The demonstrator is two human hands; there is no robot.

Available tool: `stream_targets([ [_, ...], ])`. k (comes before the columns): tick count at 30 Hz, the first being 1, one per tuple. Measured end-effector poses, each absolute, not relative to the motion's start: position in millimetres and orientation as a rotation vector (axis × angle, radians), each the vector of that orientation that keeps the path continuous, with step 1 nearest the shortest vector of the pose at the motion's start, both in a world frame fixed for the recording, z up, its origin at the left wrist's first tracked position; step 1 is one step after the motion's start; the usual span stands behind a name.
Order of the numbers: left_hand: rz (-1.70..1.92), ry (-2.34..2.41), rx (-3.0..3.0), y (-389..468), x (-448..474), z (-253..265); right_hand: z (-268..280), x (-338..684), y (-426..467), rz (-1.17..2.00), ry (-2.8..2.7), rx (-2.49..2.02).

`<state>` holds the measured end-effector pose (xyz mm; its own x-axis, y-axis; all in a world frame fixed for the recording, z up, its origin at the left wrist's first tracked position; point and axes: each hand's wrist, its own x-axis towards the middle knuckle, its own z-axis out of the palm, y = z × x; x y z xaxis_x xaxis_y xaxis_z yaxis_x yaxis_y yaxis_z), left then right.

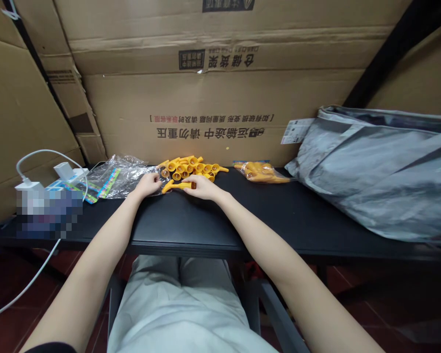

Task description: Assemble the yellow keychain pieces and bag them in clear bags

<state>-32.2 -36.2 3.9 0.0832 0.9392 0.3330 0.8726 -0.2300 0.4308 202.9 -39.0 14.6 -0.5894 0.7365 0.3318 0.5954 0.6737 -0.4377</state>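
My right hand [203,188] is closed on a yellow toy blow pipe [179,186], held low over the table with its curved end pointing left. To its left, my left hand [148,185] has its fingers curled in at the edge of a clear plastic bag [128,171]. Whether those fingers grip the bag or something else is hidden. Just behind both hands lies a pile of yellow blow pipes [185,166] with round cup ends. Right of the pile rests a clear bag packed with yellow pipes [260,172].
Colourful printed cards [109,183] lie by the plastic at left, near a white charger with a cable [30,190]. A large grey fabric bag [382,171] fills the right end of the black table [191,223]. Cardboard [213,98] walls the back.
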Motion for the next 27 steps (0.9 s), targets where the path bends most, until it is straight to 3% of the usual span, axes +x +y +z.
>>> stream_targets([
  [15,1.032,1.652,2.488,-46.9,-14.5,10.4,4.1,192.4,-39.7,0.725,-2.219,-0.735],
  [21,1.035,1.708,2.708,-52.9,-6.7,15.1,-8.2,177.1,-41.7,0.739,-2.114,-0.751],
  [27,1.385,1.743,2.852,-59.3,-5.2,24.2,-4.1,169.8,-52.4,0.593,-1.994,-0.634],
])
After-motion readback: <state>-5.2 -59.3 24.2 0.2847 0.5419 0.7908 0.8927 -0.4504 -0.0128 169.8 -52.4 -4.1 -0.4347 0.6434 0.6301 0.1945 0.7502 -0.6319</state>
